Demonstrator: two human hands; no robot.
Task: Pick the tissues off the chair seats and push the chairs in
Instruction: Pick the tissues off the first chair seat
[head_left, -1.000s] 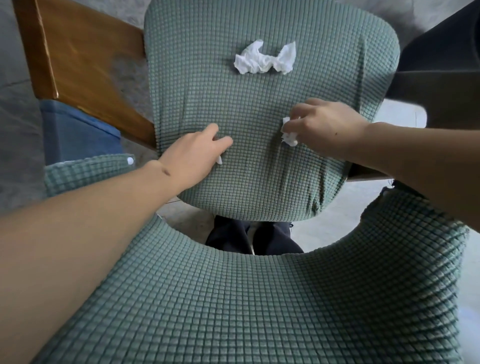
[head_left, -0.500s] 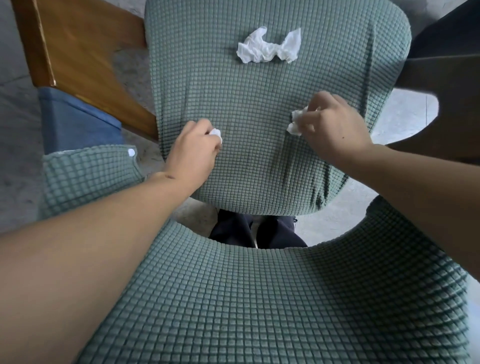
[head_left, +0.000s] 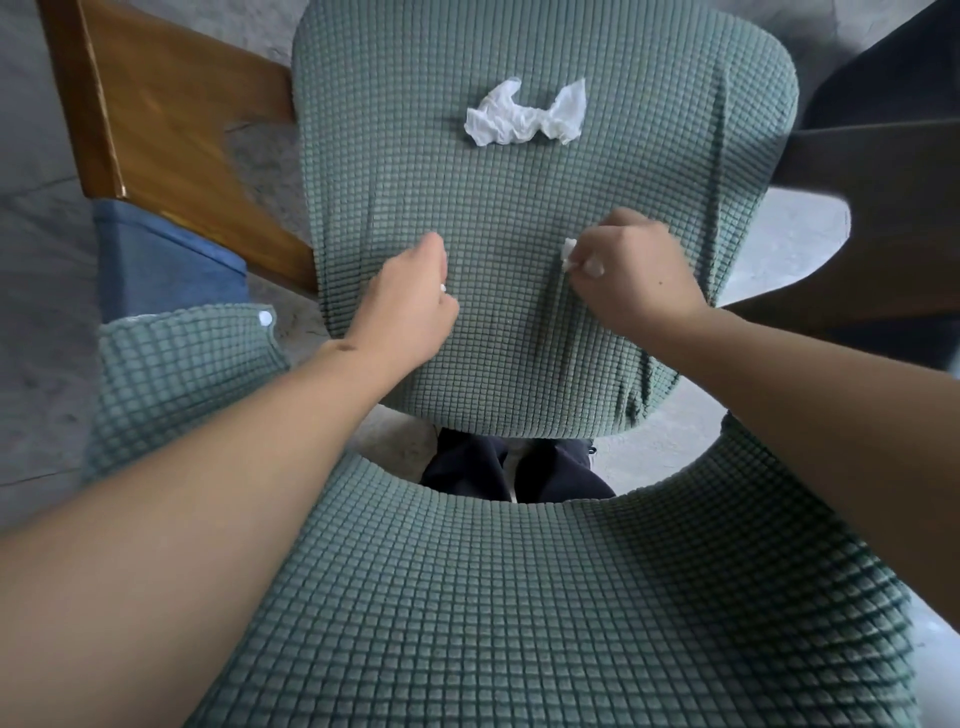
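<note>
Since a second ago, both our hands have lifted off the seat cover with their scraps and drawn a little toward us. Our left hand (head_left: 410, 306) is curled, fingers together, round a small tissue scrap (head_left: 443, 287) of which only a white speck shows at the fingertips. Our right hand (head_left: 636, 278) pinches another tissue scrap (head_left: 569, 253) between thumb and forefinger, the white bit poking out on its left side. Both hands hover just above the green chair seat (head_left: 519, 208), with a gap of bare cover between them.

Beyond the two hands, well apart from either and roughly midway between them, a larger crumpled tissue (head_left: 524, 117) lies on the far part of the same seat. Left of our left hand, a wooden chair back (head_left: 171, 135) juts out beside the seat, with a blue cushion (head_left: 156, 260) below it. Nearer to us than both hands, the green backrest cover (head_left: 519, 597) curves under our forearms.
</note>
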